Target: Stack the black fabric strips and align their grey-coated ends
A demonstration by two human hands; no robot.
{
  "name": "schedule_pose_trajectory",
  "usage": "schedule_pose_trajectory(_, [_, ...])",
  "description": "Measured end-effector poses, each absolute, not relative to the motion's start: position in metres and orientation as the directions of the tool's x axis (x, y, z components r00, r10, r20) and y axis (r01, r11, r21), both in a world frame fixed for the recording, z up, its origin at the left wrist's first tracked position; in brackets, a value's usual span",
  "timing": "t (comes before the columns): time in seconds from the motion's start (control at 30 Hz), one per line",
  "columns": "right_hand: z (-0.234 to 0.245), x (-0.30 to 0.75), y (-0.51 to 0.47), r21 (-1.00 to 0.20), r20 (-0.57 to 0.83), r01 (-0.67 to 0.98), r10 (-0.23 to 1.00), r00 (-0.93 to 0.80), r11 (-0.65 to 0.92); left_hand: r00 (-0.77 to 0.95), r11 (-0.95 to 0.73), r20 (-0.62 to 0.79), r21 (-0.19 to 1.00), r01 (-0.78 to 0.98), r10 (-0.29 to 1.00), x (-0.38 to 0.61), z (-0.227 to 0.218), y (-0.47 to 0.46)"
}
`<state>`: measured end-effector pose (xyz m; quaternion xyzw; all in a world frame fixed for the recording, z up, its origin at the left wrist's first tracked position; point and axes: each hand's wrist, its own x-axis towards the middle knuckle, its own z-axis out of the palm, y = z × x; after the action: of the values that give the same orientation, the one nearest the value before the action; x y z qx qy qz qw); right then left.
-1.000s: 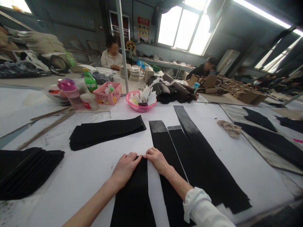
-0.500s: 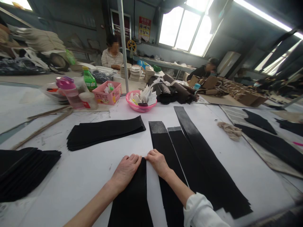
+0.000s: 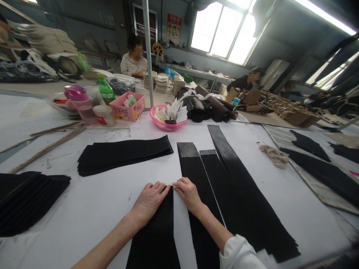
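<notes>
A long black fabric strip [image 3: 155, 239] runs toward me on the white tabletop, its far end under my fingers. My left hand [image 3: 150, 200] lies over the strip's upper left side, fingers curled and thumb at its top edge. At the top right corner, my right hand [image 3: 188, 192] pinches the same edge, fingertips close to the left thumb. Just right of the strip lies a stack of black strips [image 3: 188, 162] with a greyish, shiny end, partly beneath my right forearm. Beside it are a shorter-looking strip stack [image 3: 210, 164] and a longer one [image 3: 252, 201].
A fanned black stack [image 3: 123, 153] lies beyond my left hand, another [image 3: 30, 201] at far left. Farther back stand a pink basket [image 3: 168, 125] of papers, a pink box [image 3: 127, 108], a green bottle [image 3: 105, 89] and a metal pole [image 3: 148, 52]. A crumpled cloth [image 3: 275, 156] lies right. Two people sit beyond.
The view has shifted slightly. Both hands stay at the strip's far end, with only a tiny movement of the fingertips.
</notes>
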<state>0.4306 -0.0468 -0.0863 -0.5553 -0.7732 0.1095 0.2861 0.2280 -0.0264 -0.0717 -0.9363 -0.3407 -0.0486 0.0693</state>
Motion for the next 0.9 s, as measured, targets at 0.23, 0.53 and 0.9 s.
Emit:
schedule_pose_trajectory(0.23, [-0.088, 0.426, -0.051, -0.325, 0.299, 0.871, 0.914, -0.274, 0.368, 0.758, -0.756, 0.114, -0.066, 0.651, 0.643, 0.228, -0.072, -0.026])
schedule_pose_trajectory(0.53, [-0.083, 0.416, -0.056, -0.171, 0.232, 0.893, 0.898, -0.375, 0.417, 0.745, -0.743, 0.122, -0.07, 0.665, 0.655, 0.231, -0.072, -0.026])
schedule_pose_trajectory(0.9, [-0.084, 0.403, -0.064, -0.195, 0.245, 0.926, 0.93, -0.273, 0.323, 0.711, -0.714, 0.164, -0.052, 0.698, 0.684, 0.227, -0.073, -0.031])
